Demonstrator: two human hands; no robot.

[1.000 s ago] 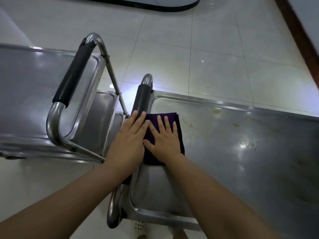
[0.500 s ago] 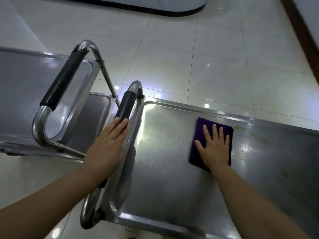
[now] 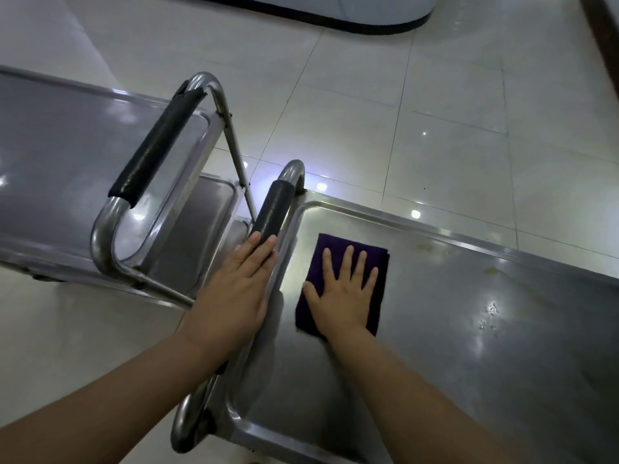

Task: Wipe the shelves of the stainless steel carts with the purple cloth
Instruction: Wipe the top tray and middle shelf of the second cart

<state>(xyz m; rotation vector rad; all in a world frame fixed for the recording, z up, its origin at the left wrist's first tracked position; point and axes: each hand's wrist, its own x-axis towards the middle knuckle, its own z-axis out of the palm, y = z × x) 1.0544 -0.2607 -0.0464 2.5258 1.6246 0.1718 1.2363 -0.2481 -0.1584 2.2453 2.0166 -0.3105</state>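
Left hand (image 3: 234, 293) lies flat, fingers straight, resting on the black-padded handle (image 3: 271, 212) at the left end of the near cart; it steadies, it does not wrap the bar. Right hand (image 3: 345, 289) is flat too, fingers spread, pressing the purple cloth (image 3: 378, 262) onto the top shelf (image 3: 469, 363) near its left end, cloth folded into a rectangle.

Left of all this stands a second cart (image 3: 50, 162) with its own padded handle (image 3: 157, 142), just beside the near one, a lower shelf showing between them.

Risks, left to right: with only a flat palm on the handle, a hard push could roll the cart away or knock it into the second cart. Cloth is held by pressure alone, so it may bunch or slide out from under the palm. To the right, yellowish stains (image 3: 432, 246) along the far rim and specks (image 3: 492, 309) further right look dried on; a light pass would likely skip them. Raised rim corners could trap dirt the flat cloth misses.
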